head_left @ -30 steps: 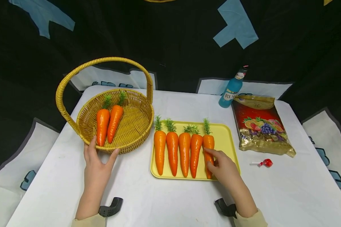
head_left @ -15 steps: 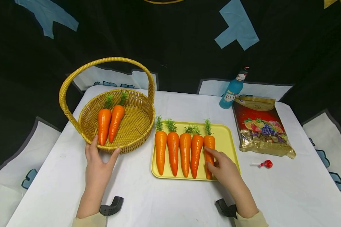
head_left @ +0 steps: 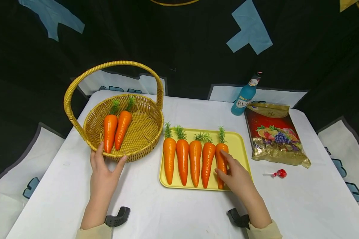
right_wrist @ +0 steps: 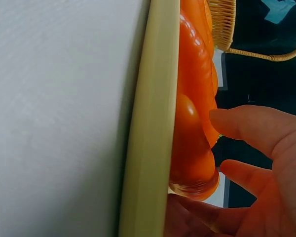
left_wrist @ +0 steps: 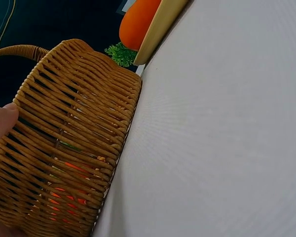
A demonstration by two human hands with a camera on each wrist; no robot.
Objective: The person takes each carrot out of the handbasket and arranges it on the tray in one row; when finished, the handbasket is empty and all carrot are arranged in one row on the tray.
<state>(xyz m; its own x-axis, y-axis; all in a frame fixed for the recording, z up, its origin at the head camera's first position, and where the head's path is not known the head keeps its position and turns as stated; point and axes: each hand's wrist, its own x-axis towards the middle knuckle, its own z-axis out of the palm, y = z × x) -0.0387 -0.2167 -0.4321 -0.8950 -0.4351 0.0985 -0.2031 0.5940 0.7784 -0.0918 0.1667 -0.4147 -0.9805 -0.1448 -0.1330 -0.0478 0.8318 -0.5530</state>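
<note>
Fingers spread, my left hand (head_left: 103,181) rests against the near side of the yellow wicker basket (head_left: 143,149), its thumb tip (left_wrist: 11,109) at the rim in the left wrist view. Two carrots (head_left: 109,131) lie inside, side by side. On the yellow tray (head_left: 239,146), several carrots (head_left: 182,159) form a row with their green tops away from me. My right hand (head_left: 240,176) is over the rightmost carrot (head_left: 221,159), thumb and fingers apart; the right wrist view shows spread fingers close beside the carrots (right_wrist: 195,148), with some fingertips hidden low behind the tray edge.
A blue bottle (head_left: 244,98) stands at the back right, next to a red and gold bag (head_left: 275,132). A red lollipop (head_left: 280,173) lies in front of the bag on the white table (head_left: 173,215). The basket's tall handle (head_left: 119,63) arches over it.
The right hand's fingers have spread and moved slightly up along the rightmost carrot, which has shifted a little right on the tray. The left hand keeps its place at the basket.
</note>
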